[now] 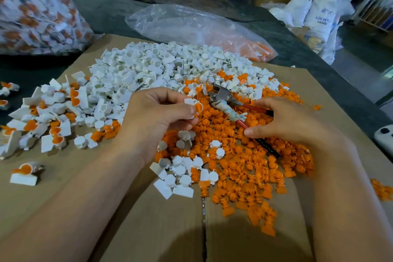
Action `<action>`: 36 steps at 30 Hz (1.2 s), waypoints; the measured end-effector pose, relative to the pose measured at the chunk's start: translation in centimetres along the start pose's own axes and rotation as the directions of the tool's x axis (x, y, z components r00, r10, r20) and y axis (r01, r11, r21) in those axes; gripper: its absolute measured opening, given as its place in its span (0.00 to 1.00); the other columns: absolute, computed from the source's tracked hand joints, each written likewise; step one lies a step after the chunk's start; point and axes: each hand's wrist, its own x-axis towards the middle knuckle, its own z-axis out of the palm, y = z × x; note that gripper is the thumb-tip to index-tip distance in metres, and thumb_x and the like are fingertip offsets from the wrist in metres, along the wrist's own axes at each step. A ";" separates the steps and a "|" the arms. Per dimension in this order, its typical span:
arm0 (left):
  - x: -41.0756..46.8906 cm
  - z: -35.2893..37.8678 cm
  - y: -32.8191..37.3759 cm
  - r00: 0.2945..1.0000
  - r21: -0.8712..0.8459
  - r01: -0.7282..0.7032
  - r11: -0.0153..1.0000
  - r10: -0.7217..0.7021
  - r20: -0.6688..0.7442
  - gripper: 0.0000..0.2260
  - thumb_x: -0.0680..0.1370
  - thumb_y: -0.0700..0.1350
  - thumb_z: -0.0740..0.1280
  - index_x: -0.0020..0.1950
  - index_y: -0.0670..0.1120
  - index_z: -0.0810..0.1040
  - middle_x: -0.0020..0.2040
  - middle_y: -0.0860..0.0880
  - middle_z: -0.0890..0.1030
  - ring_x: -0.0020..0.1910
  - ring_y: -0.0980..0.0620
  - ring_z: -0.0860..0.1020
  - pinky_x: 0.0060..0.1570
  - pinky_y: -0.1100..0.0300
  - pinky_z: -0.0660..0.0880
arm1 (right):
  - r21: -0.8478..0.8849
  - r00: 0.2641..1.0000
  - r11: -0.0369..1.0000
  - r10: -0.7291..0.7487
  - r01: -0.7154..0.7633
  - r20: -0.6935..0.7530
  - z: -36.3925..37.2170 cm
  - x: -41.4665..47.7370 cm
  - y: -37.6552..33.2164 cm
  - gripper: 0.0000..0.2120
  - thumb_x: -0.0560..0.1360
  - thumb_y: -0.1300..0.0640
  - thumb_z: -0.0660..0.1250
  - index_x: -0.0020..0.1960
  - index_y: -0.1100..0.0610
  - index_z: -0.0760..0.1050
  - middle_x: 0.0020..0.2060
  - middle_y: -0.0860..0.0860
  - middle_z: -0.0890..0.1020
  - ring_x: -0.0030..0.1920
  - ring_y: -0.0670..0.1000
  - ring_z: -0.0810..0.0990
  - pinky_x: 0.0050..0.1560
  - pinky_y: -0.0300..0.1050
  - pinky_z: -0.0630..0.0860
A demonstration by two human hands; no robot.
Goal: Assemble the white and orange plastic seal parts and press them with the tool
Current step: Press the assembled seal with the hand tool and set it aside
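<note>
Cardboard (pixel 63 202) lies flat, bare toward 7 o'clock; ridged orange plugs (pixel 255 168) heap at 5, boxy white shells (pixel 153 66) at 11; left hand (pixel 157 112) pinches a white-and-orange seal (pixel 194 106) at centre — right hand (pixel 293 123), fingers spread, hovers over red-handled pliers (pixel 221 97) at 2.

The left hand (pixel 161 112) pinches a white and orange seal (pixel 194 106); the right hand (pixel 291 122) hovers with loosely bent fingers over the pliers (pixel 225 100) lying on orange parts (pixel 244 172).
</note>
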 end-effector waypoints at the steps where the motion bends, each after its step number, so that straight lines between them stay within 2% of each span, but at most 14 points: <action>1: 0.0 0.0 0.0 1.000 -0.002 -0.001 1.000 0.002 0.001 0.07 0.68 0.29 0.69 0.34 0.39 0.77 0.26 0.46 0.79 0.26 0.52 0.80 0.26 0.66 0.76 | -0.018 1.000 1.000 -0.001 0.002 0.026 0.1 0.0 0.0 0.44 0.61 0.38 0.71 0.72 0.52 0.60 0.69 0.52 0.64 0.68 0.52 0.63 0.60 0.43 0.63; 5: 0.0 0.0 -0.1 1.000 -0.001 -0.014 1.000 0.014 0.012 0.07 0.68 0.29 0.69 0.35 0.39 0.77 0.26 0.46 0.79 0.26 0.51 0.80 0.26 0.66 0.75 | -0.114 0.997 0.993 0.015 -0.007 0.071 0.7 0.3 -0.6 0.51 0.58 0.31 0.67 0.74 0.53 0.55 0.71 0.53 0.62 0.69 0.54 0.62 0.64 0.47 0.63; 9: 0.1 0.0 -0.1 1.000 -0.005 -0.021 1.000 0.021 0.023 0.06 0.68 0.29 0.69 0.35 0.39 0.77 0.26 0.46 0.79 0.26 0.51 0.80 0.26 0.66 0.75 | -0.166 1.000 0.986 0.027 -0.027 0.002 1.7 0.8 -1.0 0.48 0.62 0.31 0.65 0.73 0.53 0.55 0.70 0.54 0.63 0.69 0.55 0.63 0.65 0.51 0.65; 16: 0.1 -0.1 -0.2 1.000 -0.018 -0.027 0.999 0.028 0.014 0.07 0.68 0.28 0.69 0.35 0.39 0.77 0.26 0.46 0.79 0.26 0.51 0.80 0.25 0.66 0.75 | -0.113 0.992 0.992 0.047 -0.061 -0.120 2.2 1.3 -1.3 0.43 0.62 0.37 0.71 0.71 0.50 0.61 0.65 0.54 0.68 0.65 0.56 0.66 0.57 0.48 0.66; 20: 0.1 -0.2 -0.2 1.000 -0.038 -0.027 0.999 0.027 0.005 0.07 0.68 0.29 0.69 0.34 0.40 0.77 0.26 0.46 0.80 0.26 0.51 0.80 0.25 0.66 0.75 | -0.085 0.976 0.996 -0.010 -0.009 -0.217 2.0 1.0 -1.9 0.32 0.63 0.45 0.73 0.64 0.52 0.71 0.57 0.54 0.74 0.54 0.53 0.70 0.47 0.44 0.65; 22: 0.2 -0.3 -0.2 1.000 -0.050 -0.026 0.998 0.026 0.000 0.07 0.68 0.29 0.69 0.35 0.40 0.77 0.26 0.46 0.80 0.26 0.51 0.80 0.25 0.66 0.74 | -0.034 0.964 0.999 -0.018 0.009 -0.264 1.6 0.8 -1.9 0.30 0.64 0.49 0.73 0.64 0.54 0.71 0.56 0.54 0.76 0.53 0.52 0.71 0.48 0.44 0.66; 25: 0.4 -0.2 -0.2 0.999 -0.077 -0.034 0.996 0.033 -0.019 0.07 0.67 0.29 0.70 0.35 0.40 0.76 0.26 0.47 0.80 0.26 0.51 0.80 0.24 0.67 0.74 | 0.070 0.953 0.998 0.012 0.010 -0.304 0.7 0.1 -1.9 0.32 0.63 0.50 0.71 0.66 0.54 0.70 0.59 0.53 0.75 0.58 0.54 0.72 0.53 0.45 0.68; 28: 0.5 -0.2 -0.3 0.998 -0.119 -0.063 0.991 0.059 -0.037 0.07 0.66 0.31 0.70 0.36 0.40 0.76 0.26 0.48 0.80 0.26 0.52 0.80 0.25 0.67 0.74 | 0.161 0.915 0.980 -0.040 0.113 -0.401 0.2 -0.7 -2.6 0.21 0.65 0.54 0.67 0.58 0.55 0.75 0.47 0.51 0.77 0.48 0.51 0.73 0.45 0.44 0.68; 30: 0.7 -0.2 -0.3 0.996 -0.152 -0.088 0.984 0.082 -0.046 0.07 0.63 0.34 0.71 0.36 0.40 0.75 0.26 0.49 0.79 0.27 0.52 0.81 0.26 0.67 0.75 | 0.145 0.887 0.971 -0.107 0.191 -0.450 0.3 -1.0 -3.2 0.11 0.68 0.56 0.64 0.51 0.54 0.75 0.38 0.49 0.73 0.41 0.48 0.70 0.39 0.41 0.64; 31: 0.7 -0.2 -0.4 0.994 -0.168 -0.100 0.981 0.092 -0.052 0.07 0.62 0.36 0.71 0.37 0.40 0.75 0.26 0.49 0.80 0.28 0.52 0.81 0.27 0.67 0.75 | 0.135 0.872 0.967 -0.129 0.216 -0.472 0.4 -1.1 -3.5 0.05 0.69 0.57 0.62 0.44 0.52 0.73 0.35 0.47 0.71 0.37 0.47 0.68 0.36 0.35 0.64; 32: 0.7 -0.2 -0.5 0.993 -0.181 -0.111 0.977 0.102 -0.058 0.06 0.63 0.35 0.70 0.37 0.40 0.75 0.26 0.49 0.80 0.28 0.52 0.81 0.27 0.67 0.75 | 0.116 0.853 0.963 -0.153 0.241 -0.498 0.4 -1.1 -3.7 0.02 0.68 0.57 0.61 0.39 0.51 0.68 0.32 0.44 0.69 0.34 0.45 0.66 0.34 0.28 0.62; 34: 0.8 -0.1 -0.7 0.989 -0.196 -0.139 0.971 0.126 -0.077 0.05 0.67 0.32 0.69 0.37 0.41 0.76 0.27 0.49 0.80 0.30 0.51 0.82 0.29 0.67 0.76 | 0.079 0.827 0.958 -0.195 0.277 -0.528 0.5 -1.2 -3.9 0.05 0.69 0.60 0.61 0.39 0.52 0.66 0.31 0.43 0.66 0.32 0.43 0.65 0.34 0.24 0.60; 36: 0.8 0.1 -0.9 0.982 -0.195 -0.178 0.965 0.160 -0.102 0.06 0.69 0.31 0.67 0.37 0.41 0.75 0.27 0.50 0.80 0.31 0.52 0.82 0.31 0.66 0.76 | -0.011 0.818 0.965 -0.228 0.262 -0.527 0.6 -1.3 -4.0 0.04 0.71 0.60 0.64 0.46 0.54 0.73 0.35 0.46 0.71 0.37 0.46 0.66 0.37 0.32 0.60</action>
